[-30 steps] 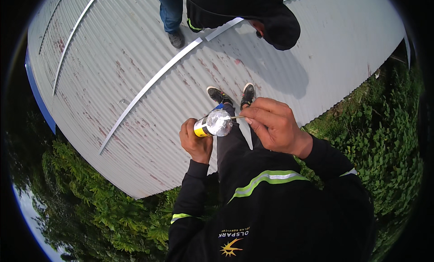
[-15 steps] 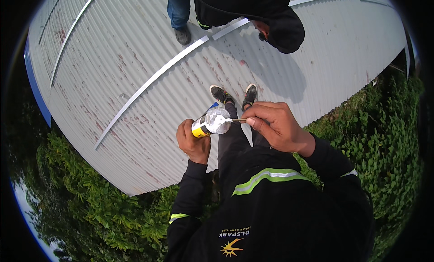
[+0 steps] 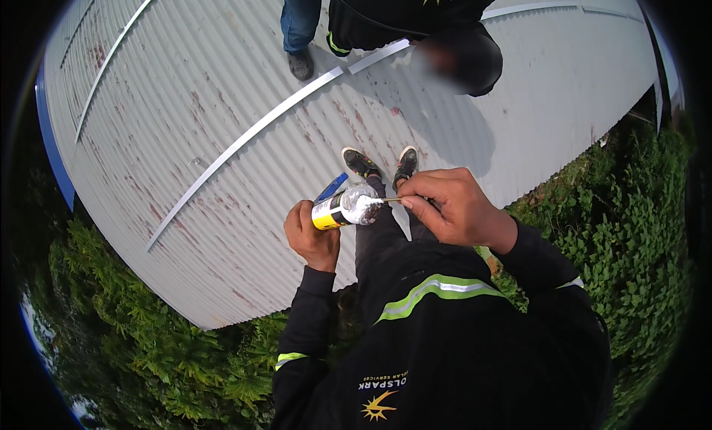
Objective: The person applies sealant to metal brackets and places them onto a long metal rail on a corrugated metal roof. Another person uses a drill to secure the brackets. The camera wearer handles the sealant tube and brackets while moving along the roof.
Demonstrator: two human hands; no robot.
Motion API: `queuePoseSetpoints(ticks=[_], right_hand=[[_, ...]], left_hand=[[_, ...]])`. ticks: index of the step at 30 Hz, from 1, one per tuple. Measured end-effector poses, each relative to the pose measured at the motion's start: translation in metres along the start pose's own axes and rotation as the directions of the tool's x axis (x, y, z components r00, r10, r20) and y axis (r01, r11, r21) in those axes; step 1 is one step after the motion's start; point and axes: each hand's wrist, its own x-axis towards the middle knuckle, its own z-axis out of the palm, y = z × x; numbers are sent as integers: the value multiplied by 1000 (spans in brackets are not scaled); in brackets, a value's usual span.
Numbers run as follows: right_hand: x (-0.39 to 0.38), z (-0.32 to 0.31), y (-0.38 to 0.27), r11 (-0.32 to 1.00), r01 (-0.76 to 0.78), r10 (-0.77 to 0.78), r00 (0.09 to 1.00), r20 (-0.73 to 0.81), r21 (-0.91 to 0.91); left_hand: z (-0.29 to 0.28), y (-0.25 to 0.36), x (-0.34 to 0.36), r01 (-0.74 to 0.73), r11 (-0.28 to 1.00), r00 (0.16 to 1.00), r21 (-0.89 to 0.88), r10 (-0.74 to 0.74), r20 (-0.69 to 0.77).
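Left hand wraps the black, white and yellow cartridge, its silvery-white end turned right, I judge to present it to the right hand. That one pinches a thin stick between thumb and fingers, likely for fine control; its tip seems to touch the white end. Cartridge hangs above the corrugated roof, near the close edge; foliage beyond. I find room ahead, past the shoes, toward the co-worker.

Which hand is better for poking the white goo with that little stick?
Probably the right hand: it pinches the thin stick, whose tip is at the white goo. The left hand looks busy holding the yellow-and-black container.
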Motion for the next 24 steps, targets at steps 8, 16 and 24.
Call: queuePoseSetpoints(ticks=[8, 16, 24], right_hand=[[17, -7, -16, 959, 158, -133, 984, 118, -236], [14, 10, -10, 847, 247, -254, 966, 49, -470], [6, 44, 28, 774, 273, -461, 862, -213, -571]], left_hand=[[-12, -13, 8, -30, 998, 999, 61, 31, -29], [-19, -17, 11, -41, 995, 999, 86, 38, 38], [-14, -13, 11, 15, 997, 997, 75, -20, 72]])
